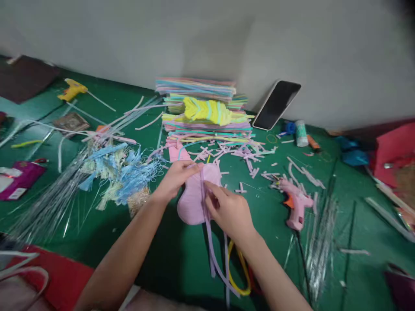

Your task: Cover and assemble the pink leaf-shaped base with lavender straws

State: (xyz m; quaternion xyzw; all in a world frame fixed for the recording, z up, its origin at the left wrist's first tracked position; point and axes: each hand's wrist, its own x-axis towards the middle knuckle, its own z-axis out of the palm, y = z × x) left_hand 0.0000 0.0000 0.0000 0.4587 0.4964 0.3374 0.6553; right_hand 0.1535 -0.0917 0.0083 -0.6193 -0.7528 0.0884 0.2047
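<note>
A lilac peanut-shaped piece (191,203), apparently built from rows of pipe cleaners, is held up over the green table. My left hand (177,179) is closed on its upper left edge, thumb on the front near the top. Along the middle runs a lilac pipe cleaner (209,237) whose loose length hangs below the piece. My right hand (228,207) pinches this strand against the front of the piece, fingers curled. More lilac ends and a yellow loop (241,285) hang or lie below, partly behind my right forearm.
Bundled pipe cleaners (197,86) and a yellow striped piece (207,111) lie behind, with lilac offcuts (249,151) scattered nearby. A phone (277,103) leans on the wall. A pink glue gun (295,201) lies right, a yellow glue gun (73,89) far left; blue tassels (129,172) lie left.
</note>
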